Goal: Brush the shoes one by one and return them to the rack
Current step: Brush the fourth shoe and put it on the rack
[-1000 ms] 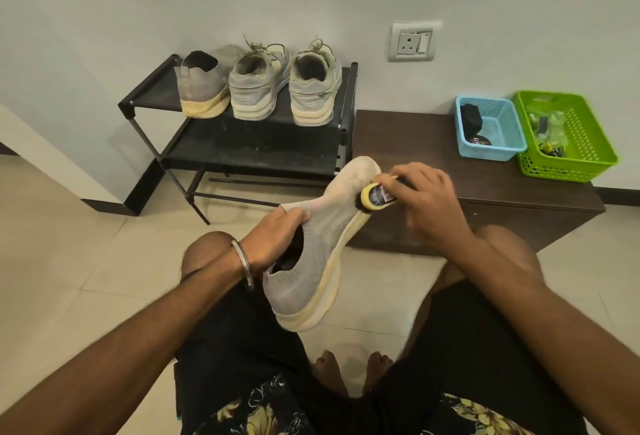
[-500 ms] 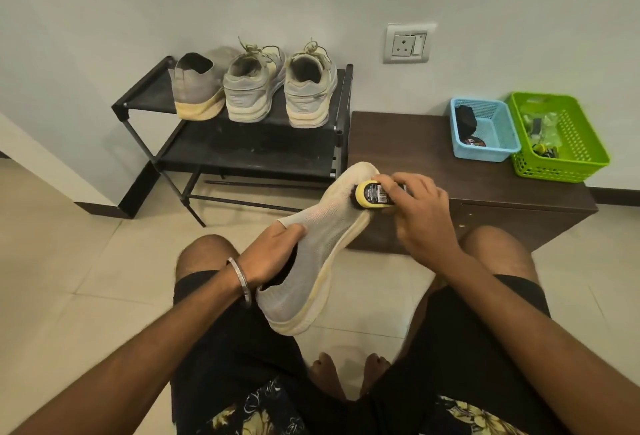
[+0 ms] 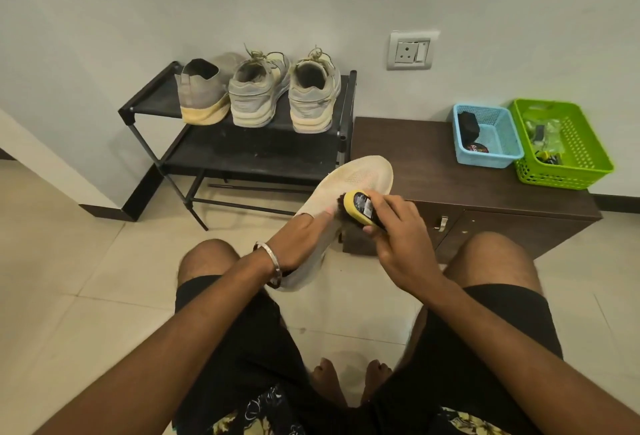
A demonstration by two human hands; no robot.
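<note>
Look past your right grip: a dark brown bench (image 3: 415,157) stands against the wall, carrying a blue basket (image 3: 504,157) and, touching it further right, a green basket (image 3: 581,157). Something black lies in the blue one. Above that grip, on the white wall, there's a socket plate (image 3: 411,50). Pale floor tiles (image 3: 86,278) spread under your knees.

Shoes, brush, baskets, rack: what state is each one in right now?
Held shoe: gripped by the left hand, being brushed.
Brush: gripped by the right hand, bristles on the shoe.
Three shoes: upright on the rack.
Blue basket: holds dark items.
Green basket: holds small items.
</note>
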